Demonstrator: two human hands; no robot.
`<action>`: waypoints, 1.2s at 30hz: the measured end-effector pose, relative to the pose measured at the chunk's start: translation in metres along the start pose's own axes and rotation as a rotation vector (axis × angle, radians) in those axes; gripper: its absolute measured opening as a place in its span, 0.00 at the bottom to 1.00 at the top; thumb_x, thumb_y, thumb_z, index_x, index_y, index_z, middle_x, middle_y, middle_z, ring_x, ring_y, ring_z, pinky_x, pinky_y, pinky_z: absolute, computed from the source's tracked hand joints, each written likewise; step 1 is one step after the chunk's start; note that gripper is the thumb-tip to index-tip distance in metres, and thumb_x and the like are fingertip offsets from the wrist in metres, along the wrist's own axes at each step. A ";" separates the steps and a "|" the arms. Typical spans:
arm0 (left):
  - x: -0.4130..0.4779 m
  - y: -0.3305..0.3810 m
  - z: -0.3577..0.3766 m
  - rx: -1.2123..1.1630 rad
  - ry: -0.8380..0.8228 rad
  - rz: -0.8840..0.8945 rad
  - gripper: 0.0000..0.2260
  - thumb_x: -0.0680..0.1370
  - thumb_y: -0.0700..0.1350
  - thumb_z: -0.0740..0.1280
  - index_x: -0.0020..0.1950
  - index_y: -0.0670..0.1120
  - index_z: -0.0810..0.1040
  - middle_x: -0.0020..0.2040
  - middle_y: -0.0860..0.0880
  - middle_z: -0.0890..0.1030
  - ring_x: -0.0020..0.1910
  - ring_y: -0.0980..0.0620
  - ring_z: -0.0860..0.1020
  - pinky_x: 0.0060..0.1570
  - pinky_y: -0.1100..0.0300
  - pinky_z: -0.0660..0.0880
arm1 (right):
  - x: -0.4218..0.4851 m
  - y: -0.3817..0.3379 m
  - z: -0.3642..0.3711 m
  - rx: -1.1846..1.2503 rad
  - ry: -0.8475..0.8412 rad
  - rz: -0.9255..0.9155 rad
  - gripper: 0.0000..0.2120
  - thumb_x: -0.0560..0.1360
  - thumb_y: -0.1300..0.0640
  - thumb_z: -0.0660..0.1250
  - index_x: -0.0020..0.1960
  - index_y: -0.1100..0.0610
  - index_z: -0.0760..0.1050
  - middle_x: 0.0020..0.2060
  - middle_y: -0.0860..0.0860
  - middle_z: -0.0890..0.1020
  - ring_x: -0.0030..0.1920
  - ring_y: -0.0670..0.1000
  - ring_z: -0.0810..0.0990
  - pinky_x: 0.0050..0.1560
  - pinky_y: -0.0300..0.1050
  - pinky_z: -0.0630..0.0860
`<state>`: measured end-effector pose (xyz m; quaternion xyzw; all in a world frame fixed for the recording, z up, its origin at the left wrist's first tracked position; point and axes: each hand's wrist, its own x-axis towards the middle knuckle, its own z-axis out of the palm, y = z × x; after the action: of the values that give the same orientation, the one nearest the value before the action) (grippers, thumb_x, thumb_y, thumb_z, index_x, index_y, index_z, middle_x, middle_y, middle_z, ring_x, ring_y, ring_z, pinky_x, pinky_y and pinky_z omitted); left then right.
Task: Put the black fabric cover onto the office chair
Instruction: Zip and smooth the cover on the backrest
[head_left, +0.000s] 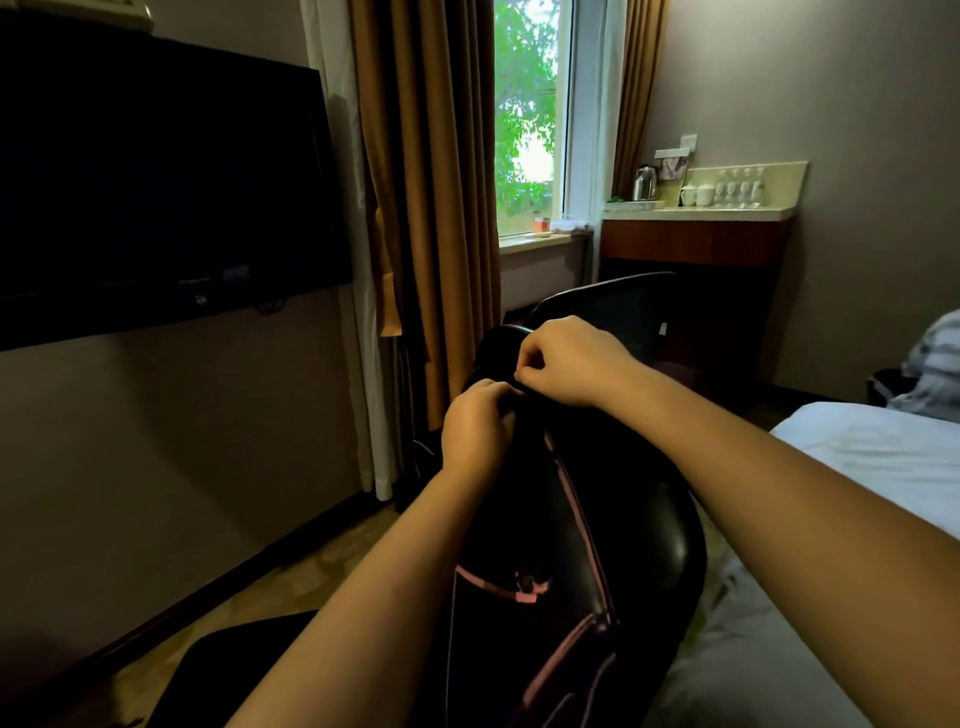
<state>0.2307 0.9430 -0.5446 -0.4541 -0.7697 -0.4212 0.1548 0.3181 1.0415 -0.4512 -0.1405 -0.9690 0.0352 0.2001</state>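
Where the chair (649, 545) narrows to its top edge, the cover (496, 351) lies bunched over that edge as a dark rounded fold. It is hard to tell apart from the black upholstery under it. The right hand (566, 358) reaches in over the top, fingers curled, with thumb and forefinger pinching the fabric at the edge. The left hand (475, 426) sits just below and to the left, close to the right one, its fingers curled into the same dark cloth on the left side of the top. The chair is glossy black, with pink seams running down it and a pink band across its lower part. Beyond its top edge stands a dark curved shape, and whether that belongs to the chair cannot be told. A bed (857, 467) with white sheets lies just beside the chair on the right, and patterned floor (311, 571) shows on the left. A dark TV (156, 171) hangs on the left wall. Brown curtain (431, 208) hangs beside a window (530, 114) with green leaves outside. In the far right corner is a counter (779, 212), with a kettle (644, 183) at its left end and white cups (696, 195) and glasses (737, 189) toward the middle.
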 end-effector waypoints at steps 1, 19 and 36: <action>-0.001 0.001 -0.001 0.010 -0.008 0.016 0.11 0.75 0.35 0.68 0.55 0.44 0.83 0.52 0.47 0.81 0.51 0.49 0.79 0.50 0.61 0.74 | 0.000 0.000 0.000 0.004 -0.001 -0.001 0.05 0.76 0.50 0.66 0.47 0.47 0.81 0.40 0.43 0.75 0.44 0.46 0.74 0.32 0.39 0.65; -0.075 0.024 -0.024 -0.122 0.015 0.251 0.11 0.74 0.35 0.69 0.55 0.46 0.83 0.54 0.51 0.82 0.55 0.55 0.79 0.56 0.57 0.77 | -0.008 -0.006 -0.005 0.020 -0.017 0.016 0.07 0.77 0.51 0.65 0.49 0.48 0.82 0.43 0.44 0.78 0.49 0.49 0.78 0.41 0.44 0.73; -0.051 0.017 -0.012 -0.016 0.071 0.207 0.11 0.74 0.36 0.69 0.54 0.45 0.83 0.53 0.50 0.83 0.51 0.52 0.81 0.52 0.58 0.78 | 0.000 -0.001 -0.002 0.048 -0.040 0.033 0.06 0.77 0.51 0.65 0.47 0.48 0.81 0.44 0.45 0.79 0.46 0.47 0.77 0.35 0.41 0.68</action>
<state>0.2710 0.9083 -0.5602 -0.5170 -0.7093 -0.4250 0.2211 0.3187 1.0406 -0.4498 -0.1510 -0.9692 0.0644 0.1835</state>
